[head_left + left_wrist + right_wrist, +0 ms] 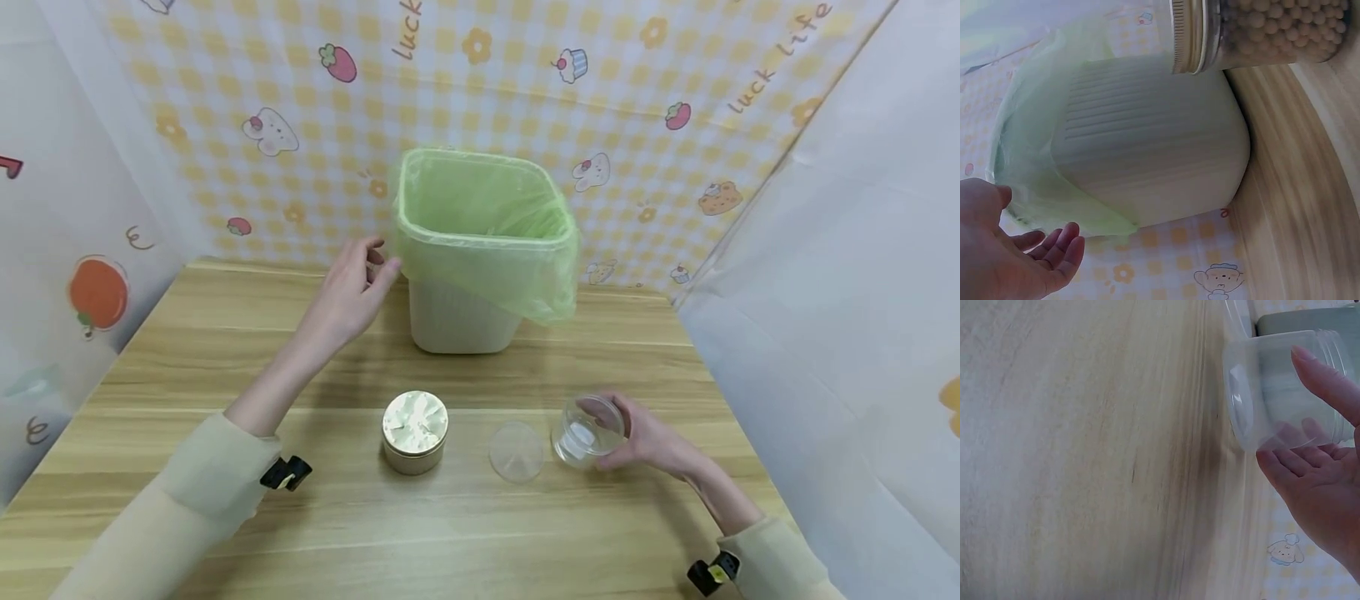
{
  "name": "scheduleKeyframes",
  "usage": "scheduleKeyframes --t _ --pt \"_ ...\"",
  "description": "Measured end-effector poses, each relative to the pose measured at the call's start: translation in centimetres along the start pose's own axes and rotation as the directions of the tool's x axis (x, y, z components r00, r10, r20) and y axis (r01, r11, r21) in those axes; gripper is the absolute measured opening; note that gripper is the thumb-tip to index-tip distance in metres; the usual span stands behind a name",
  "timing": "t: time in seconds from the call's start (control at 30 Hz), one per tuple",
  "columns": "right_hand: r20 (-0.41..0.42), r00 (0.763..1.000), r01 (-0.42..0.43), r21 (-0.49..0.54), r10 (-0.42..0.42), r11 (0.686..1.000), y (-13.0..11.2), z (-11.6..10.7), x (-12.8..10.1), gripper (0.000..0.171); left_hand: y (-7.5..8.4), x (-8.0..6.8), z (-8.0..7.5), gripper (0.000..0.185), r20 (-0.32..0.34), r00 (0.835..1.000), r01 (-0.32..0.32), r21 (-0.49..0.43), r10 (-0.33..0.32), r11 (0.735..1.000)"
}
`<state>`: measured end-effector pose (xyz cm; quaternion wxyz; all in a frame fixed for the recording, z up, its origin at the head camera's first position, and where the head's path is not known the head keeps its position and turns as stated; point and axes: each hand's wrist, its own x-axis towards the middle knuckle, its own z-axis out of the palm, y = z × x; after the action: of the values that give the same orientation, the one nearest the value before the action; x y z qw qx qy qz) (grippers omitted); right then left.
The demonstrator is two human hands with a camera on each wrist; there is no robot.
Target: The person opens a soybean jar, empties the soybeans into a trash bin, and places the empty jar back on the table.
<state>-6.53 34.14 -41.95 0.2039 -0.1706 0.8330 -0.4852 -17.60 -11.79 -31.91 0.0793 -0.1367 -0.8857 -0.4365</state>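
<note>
The bin [480, 250] with a green bag [525, 275] stands at the back of the worktop [225, 517]. The left hand [352, 292] is just beside the bin's left rim, fingers relaxed and apart, holding nothing. In front of the bin stands a jar of beans [415, 433] with a foil top. To the right of this jar lies a clear lid [516, 452], and then the right hand [645, 437] grips an empty clear jar [588, 429], fingers curled around it.

Table [187, 350]: light wood-grain top, running wall to wall.
Back wall [225, 75]: yellow-and-white checked sheet printed with strawberries, cupcakes, flowers and "luck life" lettering.
Left wall [45, 208]: white sheet bearing an orange fruit motif.
Right wall [847, 292]: plain white sheet.
Light: soft, even.
</note>
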Motion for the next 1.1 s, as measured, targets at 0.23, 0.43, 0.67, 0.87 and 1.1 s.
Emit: scheduleKeyframes --t 0.23,0.43,0.67,0.87,1.1 --pt "-0.004 1.000 0.012 -0.006 -0.012 1.000 0.6 0.0 0.3 0.094 -0.5 -1.4 -0.3 0.065 0.014 1.000 -0.021 0.021 0.021 1.000" --pt "0.084 0.996 0.015 -0.028 -0.013 0.999 0.9 -1.0 0.4 0.118 -0.9 -2.6 -0.6 0.063 0.040 0.998 -0.041 0.035 0.040 0.999" --pt "0.154 0.974 0.165 -0.001 -0.163 0.986 -0.9 -3.6 0.5 0.099 -1.2 -3.8 -0.6 0.059 0.091 0.994 -0.059 0.067 0.053 0.996" --pt "0.059 0.981 0.191 -0.121 -0.185 0.974 -4.1 -3.9 1.6 0.084 -1.4 -4.8 -0.2 0.054 0.151 0.983 -0.119 0.113 0.101 0.986" --pt "-0.013 0.968 0.243 -0.183 -0.249 0.953 -6.8 -2.1 3.5 0.080 -1.6 -6.1 0.5 0.049 0.206 0.962 -0.217 0.190 0.178 0.957"
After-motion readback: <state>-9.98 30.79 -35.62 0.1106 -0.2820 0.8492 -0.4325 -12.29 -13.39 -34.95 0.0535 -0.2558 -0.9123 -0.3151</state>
